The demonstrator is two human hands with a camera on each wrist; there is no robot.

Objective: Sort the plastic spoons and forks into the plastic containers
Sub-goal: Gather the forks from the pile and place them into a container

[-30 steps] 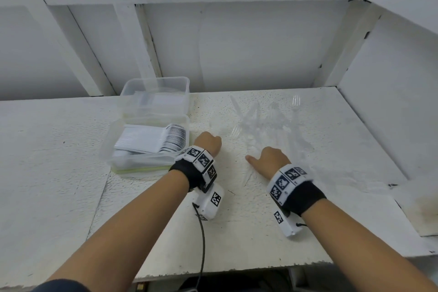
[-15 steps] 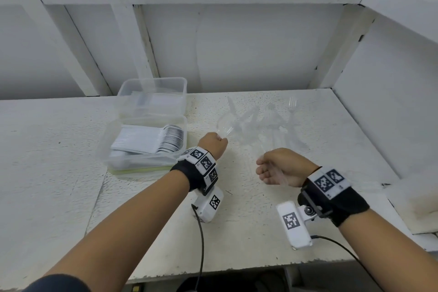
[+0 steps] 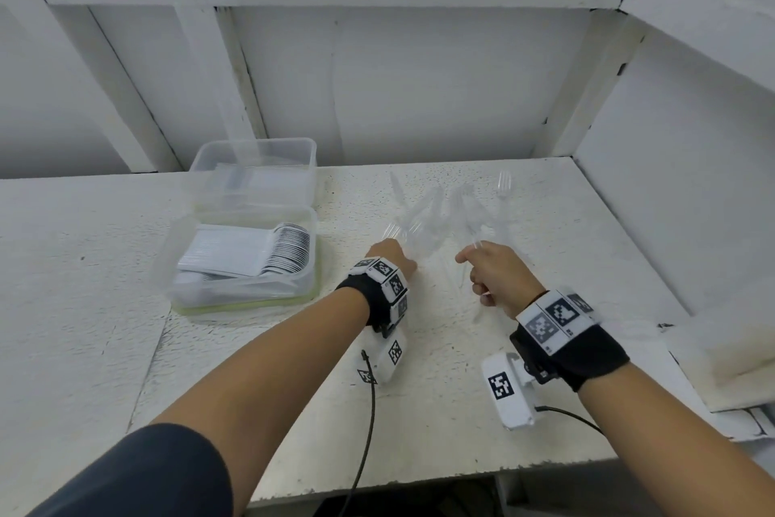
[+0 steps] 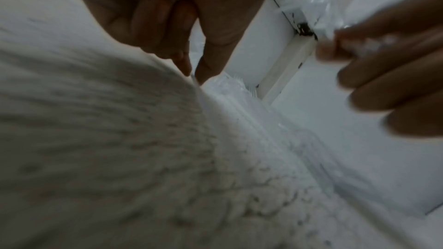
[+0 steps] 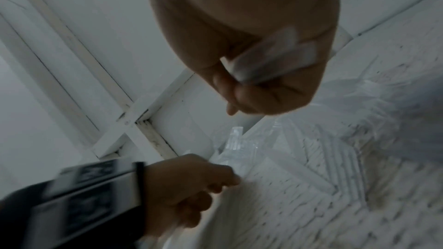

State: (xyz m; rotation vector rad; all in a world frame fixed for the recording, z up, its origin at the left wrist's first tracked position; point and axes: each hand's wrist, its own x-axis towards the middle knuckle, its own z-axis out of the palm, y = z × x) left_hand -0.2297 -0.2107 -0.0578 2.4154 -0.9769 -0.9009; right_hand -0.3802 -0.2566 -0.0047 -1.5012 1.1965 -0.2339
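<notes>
Head view: left hand point(image 3: 392, 258) curled at the clear plastic cutlery pile point(image 3: 451, 214) on the white table point(image 3: 440, 411), right of the clear plastic containers point(image 3: 251, 223); right hand point(image 3: 497, 279) fisted round a clear plastic utensil handle point(image 3: 477, 244); left wrist view: thumb and finger pinch blurred cutlery; right wrist view: handle gripped, its head hidden.

The right hand point(image 3: 497, 279) is no longer flat on the table point(image 3: 440, 411) as it was a second ago; it is now lifted, turned on its side and curled round a clear plastic handle point(image 5: 275, 60). The left hand point(image 3: 392, 258) has edged farther toward the pile of clear cutlery point(image 3: 444, 214), its fingertips point(image 4: 187, 67) pinching at a piece on the near left edge.
</notes>
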